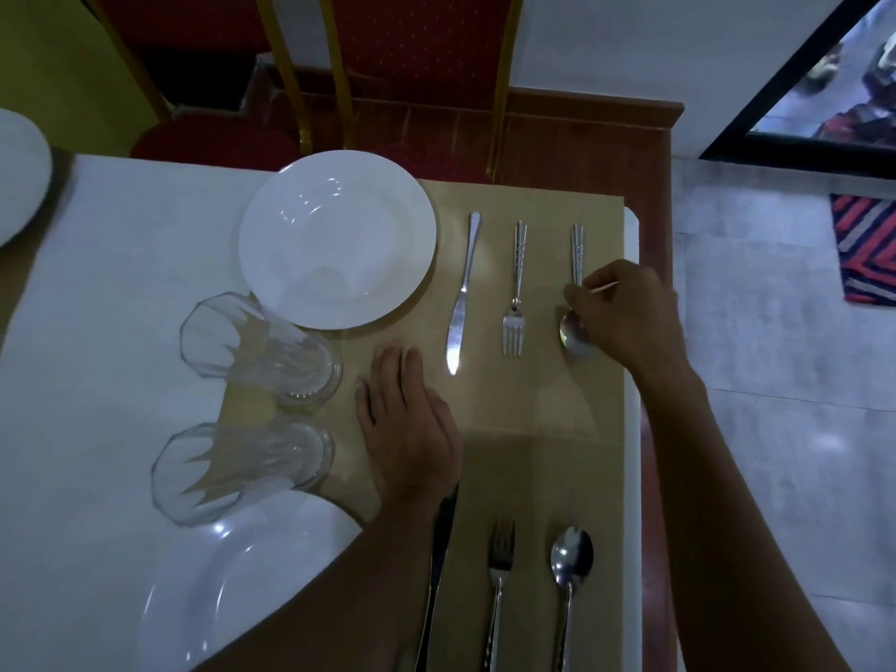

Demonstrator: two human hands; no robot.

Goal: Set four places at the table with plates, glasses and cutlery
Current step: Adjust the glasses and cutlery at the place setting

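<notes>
A plate (337, 237) is set at upper centre; a knife (463, 293), fork (516, 288) and spoon (577, 254) are laid in a row to its right; two glasses (257, 346) are stood at its lower left.

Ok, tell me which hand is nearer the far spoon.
Right. The right hand is on the far spoon, curled at its neck. The left hand rests flat on the mat, off to its left, past the far fork and far knife.

Red chairs (422, 65), gold frames, against white wall (630, 41); wooden skirting (582, 109); grey tiled floor (776, 380); striped rug (868, 249) at right; dim light.
</notes>
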